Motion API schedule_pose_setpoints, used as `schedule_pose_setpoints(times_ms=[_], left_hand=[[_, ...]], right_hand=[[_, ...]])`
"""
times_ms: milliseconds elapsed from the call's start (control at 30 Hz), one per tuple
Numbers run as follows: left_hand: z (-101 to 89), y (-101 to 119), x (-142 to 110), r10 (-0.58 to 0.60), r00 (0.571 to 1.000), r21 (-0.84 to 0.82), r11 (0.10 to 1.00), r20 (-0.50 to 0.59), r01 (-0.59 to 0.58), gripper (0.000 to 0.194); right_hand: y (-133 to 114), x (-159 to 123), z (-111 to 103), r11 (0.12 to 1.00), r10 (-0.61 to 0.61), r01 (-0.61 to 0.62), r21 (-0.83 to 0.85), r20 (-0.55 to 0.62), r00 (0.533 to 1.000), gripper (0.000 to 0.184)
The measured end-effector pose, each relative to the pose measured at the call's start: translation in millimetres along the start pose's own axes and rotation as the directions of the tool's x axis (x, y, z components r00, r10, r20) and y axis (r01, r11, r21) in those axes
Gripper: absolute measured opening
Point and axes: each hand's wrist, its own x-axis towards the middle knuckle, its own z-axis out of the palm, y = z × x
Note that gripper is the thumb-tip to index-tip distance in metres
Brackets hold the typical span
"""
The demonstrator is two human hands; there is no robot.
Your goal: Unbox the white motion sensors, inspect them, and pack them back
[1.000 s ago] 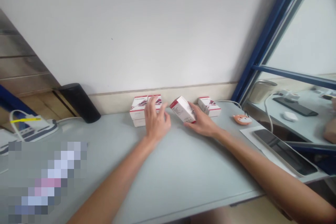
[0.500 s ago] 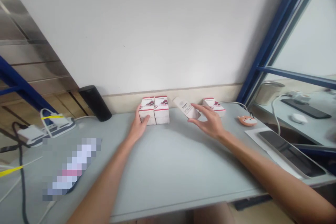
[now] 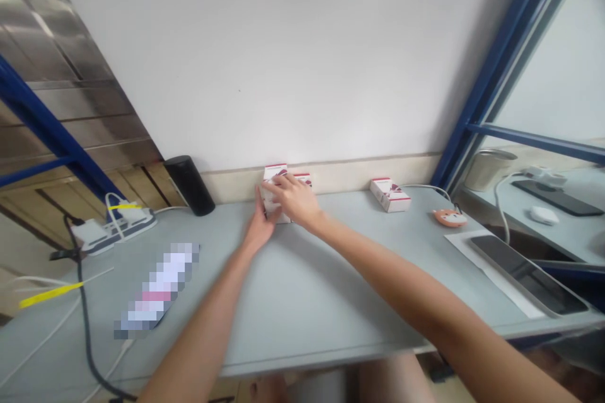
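Note:
Against the wall at mid-desk stand small white cardboard boxes with red edges and dark red print. My left hand [image 3: 261, 227] grips the left-hand stack from its left and front sides. On top of that stack is a box [image 3: 275, 170], with my right hand [image 3: 297, 200] closed on it from the right. Just behind my right hand, a lower neighbouring box [image 3: 305, 177] shows only in part. Further right, a single box [image 3: 390, 195] lies apart on the desk, touched by neither hand.
A black cylinder [image 3: 190, 185] and a power strip [image 3: 118, 230] with cables stand on the left. A pixelated phone-like object [image 3: 158, 289] lies nearer. On the right are an orange animal-shaped item [image 3: 450, 218] and a dark phone [image 3: 527, 274]. A blue frame [image 3: 491, 69] borders the desk.
My right hand has carried a box from the right onto the left-hand stack, which now stands taller. My left hand remains on the stack. The view has shifted slightly.

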Motion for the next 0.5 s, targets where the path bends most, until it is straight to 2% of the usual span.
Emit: schedule_pose_setpoints(times_ms=[133, 267, 333, 400, 467, 500], left_hand=[[0.5, 0, -1, -0.01, 1.0, 0.028, 1.0, 0.011, 0.01, 0.095], [2.4, 0, -2, 0.002, 1.0, 0.022, 1.0, 0.003, -0.002, 0.082], [3.8, -1, -1, 0.009, 1.0, 0.01, 1.0, -0.011, -0.008, 0.073], [5.7, -1, 0, 0.009, 1.0, -0.003, 1.0, -0.029, -0.009, 0.069], [8.1, -1, 2, 0.003, 0.999, -0.014, 1.0, -0.051, -0.004, 0.068], [9.3, 0, 3, -0.001, 0.998, -0.02, 1.0, -0.064, -0.001, 0.068]], right_hand=[[-9, 8, 26, 0.995, 0.084, -0.084, 0.048, -0.01, 0.996, 0.049], [1, -3, 22, 0.989, 0.059, -0.055, 0.135, -0.025, 0.998, 0.052], [22, -20, 9, 0.984, 0.023, -0.011, 0.177, -0.068, 0.997, 0.059], [57, -46, -8, 0.991, -0.005, 0.017, 0.133, -0.091, 0.996, 0.058], [100, -80, -25, 0.995, 0.089, -0.085, 0.045, -0.084, 0.992, 0.054], [122, -98, -33, 0.985, 0.174, -0.175, -0.005, -0.091, 0.981, 0.051]])
